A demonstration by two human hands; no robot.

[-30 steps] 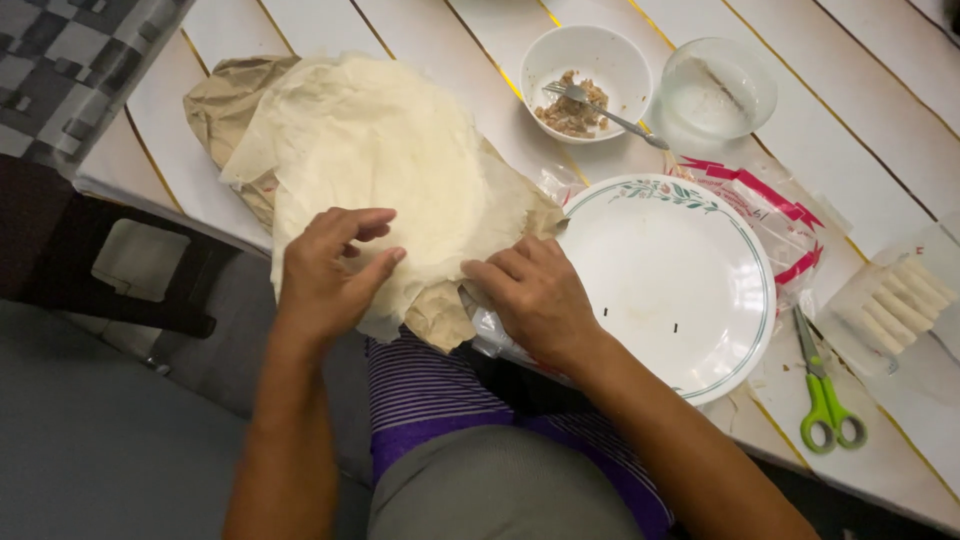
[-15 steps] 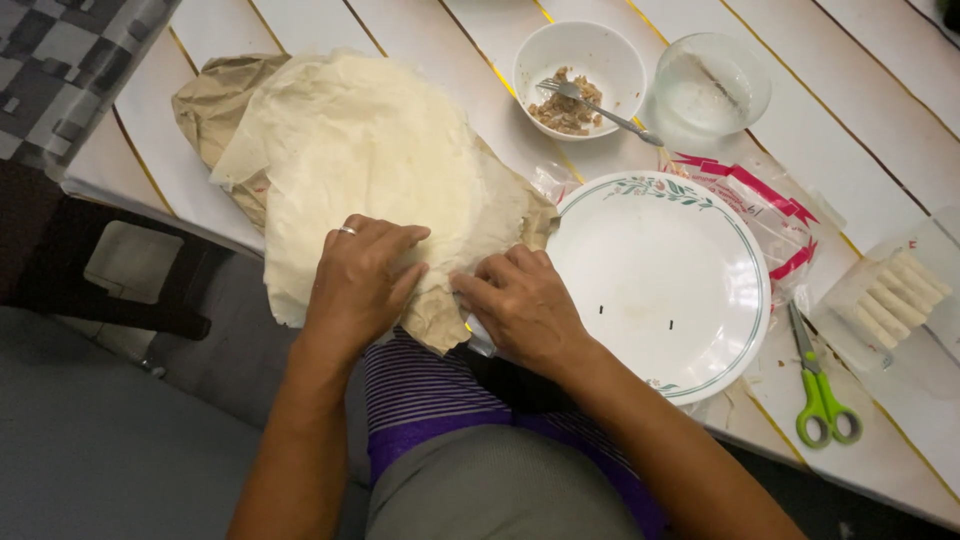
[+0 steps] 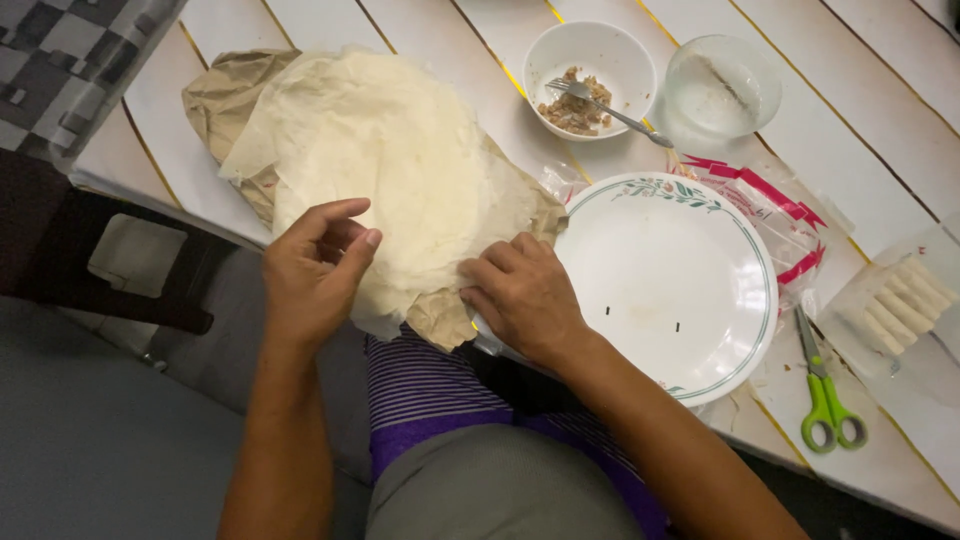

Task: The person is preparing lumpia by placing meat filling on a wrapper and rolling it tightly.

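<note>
A stack of thin pale pastry sheets (image 3: 390, 170) lies on crumpled brown paper (image 3: 225, 95) at the near edge of the white slatted table (image 3: 870, 100). My left hand (image 3: 312, 272) hovers at the stack's near left edge, thumb and fingers pinched around a sheet edge. My right hand (image 3: 520, 295) presses fingers down on the near right corner of the sheets and paper. Right of it stands an empty white plate (image 3: 670, 285) with a green rim line.
A white bowl (image 3: 590, 75) holds filling and a fork (image 3: 615, 112). A clear glass bowl (image 3: 722, 85) sits beside it. A red-printed plastic bag (image 3: 790, 215) lies under the plate. Green scissors (image 3: 825, 400) and a container of rolled pieces (image 3: 905, 305) sit at right. A dark chair (image 3: 110, 260) stands at left.
My left hand has drawn back from the sheets toward the left and lifted, fingers now pinching at the edge. My right hand has stayed pressed on the near corner.
</note>
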